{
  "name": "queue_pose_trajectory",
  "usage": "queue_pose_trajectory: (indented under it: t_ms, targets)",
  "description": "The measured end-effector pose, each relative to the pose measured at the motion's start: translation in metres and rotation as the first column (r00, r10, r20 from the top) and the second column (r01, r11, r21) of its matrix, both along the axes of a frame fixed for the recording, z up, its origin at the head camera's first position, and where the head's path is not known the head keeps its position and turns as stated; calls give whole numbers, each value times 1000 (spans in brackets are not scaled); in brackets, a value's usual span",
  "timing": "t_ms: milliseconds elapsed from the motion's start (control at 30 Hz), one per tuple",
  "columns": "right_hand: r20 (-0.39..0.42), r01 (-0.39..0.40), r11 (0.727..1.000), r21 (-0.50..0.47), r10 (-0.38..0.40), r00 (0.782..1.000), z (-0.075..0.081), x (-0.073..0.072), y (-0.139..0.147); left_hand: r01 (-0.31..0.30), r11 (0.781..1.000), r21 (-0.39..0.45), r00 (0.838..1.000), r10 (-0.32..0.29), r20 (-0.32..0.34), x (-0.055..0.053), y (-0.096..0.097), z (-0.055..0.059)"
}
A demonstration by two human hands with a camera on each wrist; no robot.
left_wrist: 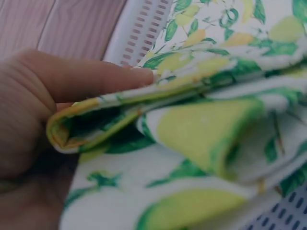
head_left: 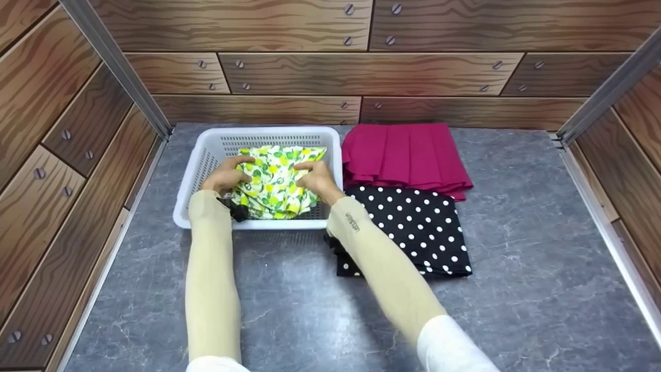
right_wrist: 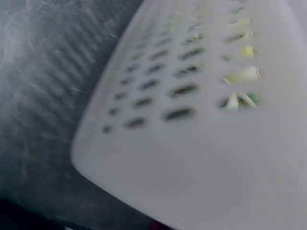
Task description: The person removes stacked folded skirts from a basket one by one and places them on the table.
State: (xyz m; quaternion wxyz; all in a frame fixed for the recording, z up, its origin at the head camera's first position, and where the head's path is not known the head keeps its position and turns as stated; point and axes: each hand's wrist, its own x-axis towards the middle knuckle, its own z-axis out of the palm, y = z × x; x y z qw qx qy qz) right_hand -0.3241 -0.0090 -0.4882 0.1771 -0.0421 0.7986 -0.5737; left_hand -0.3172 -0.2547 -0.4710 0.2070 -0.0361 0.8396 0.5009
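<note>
A folded garment (head_left: 276, 181) with a yellow-and-green lemon print lies inside the white plastic basket (head_left: 335, 150). My left hand (head_left: 227, 174) grips its left side. Up close in the left wrist view, a finger presses on top of the folded layers (left_wrist: 192, 81) and the rest of the hand (left_wrist: 24, 105) is at their edge, partly hidden below. On the garment's right side, my right hand (head_left: 318, 181) holds the cloth with thumb and forefinger over it. The right wrist view shows only the basket's slotted outer wall (right_wrist: 182, 153), with bits of the print behind the slots.
Right of the basket, a magenta pleated skirt (head_left: 403, 155) lies flat at the back. In front of it is a folded black cloth with white polka dots (head_left: 428, 227), partly under my right forearm. Wood-patterned panels (head_left: 361, 75) border the grey marbled surface (head_left: 532, 248).
</note>
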Motion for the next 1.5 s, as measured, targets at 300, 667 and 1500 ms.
queue_pose_trajectory:
  t_ms: [300, 667, 1500]
  targets:
    - [-73, -18, 995, -98, 11, 997, 23, -3, 26, 11, 1000, 26, 992, -7, -124, 8, 4, 25]
    - [-136, -102, 971, -216, 74, 988, 36, -7, 67, 33, 996, 78, 978, -16, -207, 20, 12, 32]
    - [-136, 5, 929, -370, -60, 989, 47, 8, 174, 123, 947, 296, 944, -20, -328, 39, 103, 40]
